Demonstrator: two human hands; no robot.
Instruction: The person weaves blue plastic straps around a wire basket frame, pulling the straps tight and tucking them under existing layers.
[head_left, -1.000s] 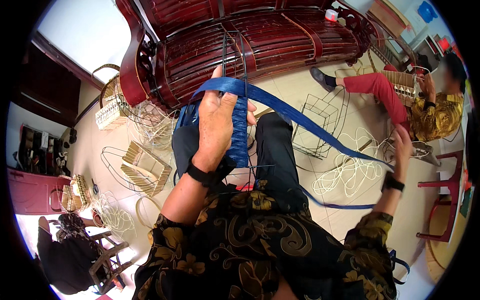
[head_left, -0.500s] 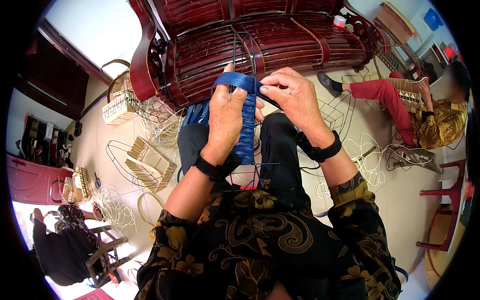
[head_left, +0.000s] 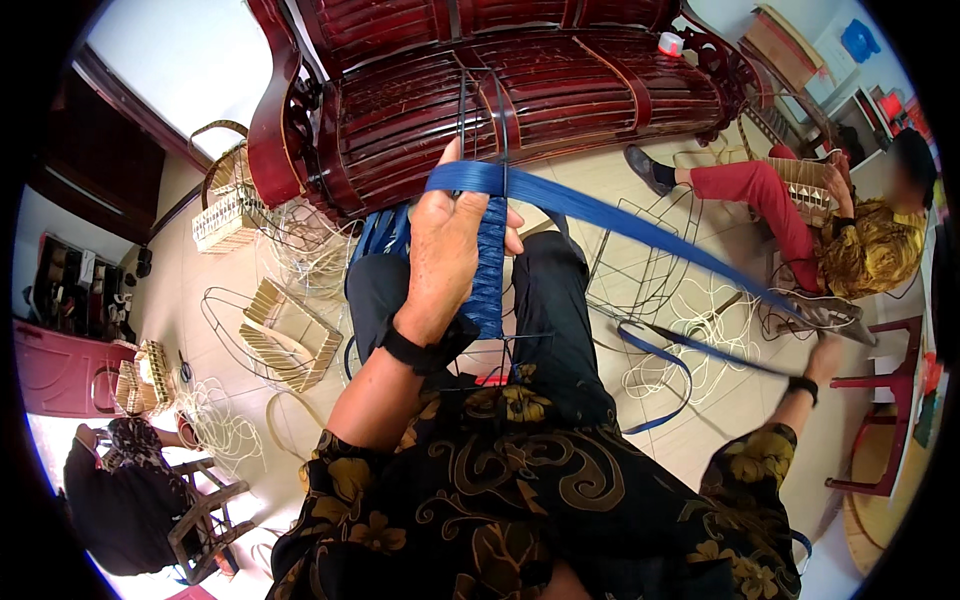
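My left hand point(head_left: 445, 240) is closed around a narrow black wire frame point(head_left: 503, 115) above my knees, its thumb just below a loop of blue strip. The frame's lower part is wrapped in a tight blue weave point(head_left: 487, 275). From the loop a flat blue strip point(head_left: 640, 228) stretches taut to the lower right. At its far end my right hand point(head_left: 826, 358), arm extended, is closed on the strip; its fingers are slightly blurred. A loose tail of blue strip point(head_left: 685, 385) curls below the taut length. More blue strips point(head_left: 375, 245) hang beside my left knee.
A dark red wooden bench point(head_left: 420, 115) stands ahead. Bare wire frames point(head_left: 640, 250), tangled cream strips point(head_left: 700, 345) and a part-woven basket point(head_left: 290, 335) lie on the floor. One person point(head_left: 870, 245) sits right near a red stool point(head_left: 890, 400); another person point(head_left: 125, 490) sits at lower left.
My right hand has moved from beside the frame far out to the lower right, drawing the blue strip out straight. My left hand keeps its hold on the frame.
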